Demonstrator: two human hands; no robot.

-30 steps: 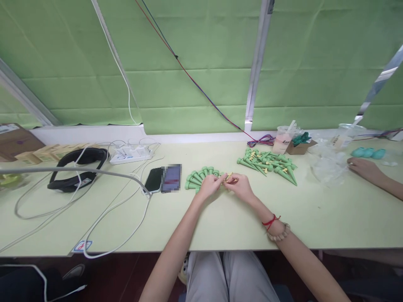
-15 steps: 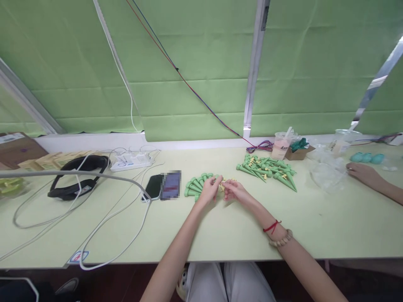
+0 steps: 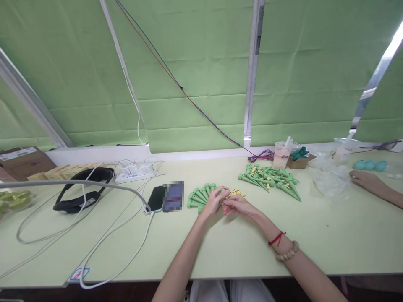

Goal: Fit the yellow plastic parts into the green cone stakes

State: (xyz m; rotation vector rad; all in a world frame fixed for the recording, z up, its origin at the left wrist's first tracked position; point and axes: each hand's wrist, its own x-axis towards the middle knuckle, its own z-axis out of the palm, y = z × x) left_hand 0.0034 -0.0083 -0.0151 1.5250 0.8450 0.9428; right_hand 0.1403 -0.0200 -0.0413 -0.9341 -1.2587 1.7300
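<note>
My left hand [image 3: 216,199] is closed in a curl at the right edge of a fan of green plastic plant-watering spikes [image 3: 201,193]. Close against it is my right hand [image 3: 236,205], its thumb and fingers pinched together. The fingertips of both hands meet; whatever they hold between them is too small and too covered to make out. Just behind the right hand lies a little heap of small yellow plastic pieces [image 3: 237,193]. Farther back to the right is a larger pile of green spikes [image 3: 270,177], some with yellow pieces on them.
Two phones [image 3: 156,199] lie left of the fan. A black headset [image 3: 83,191], a power strip [image 3: 135,172] and looping white cables fill the left. On the right are a drink cup [image 3: 282,155], a small carton [image 3: 300,162], plastic bags [image 3: 330,180] and another person's hand [image 3: 367,178].
The view has tilted upward, so the table sits lower in the picture. My hands have drawn closer together at the fingertips, and the yellow heap behind them shows more.
</note>
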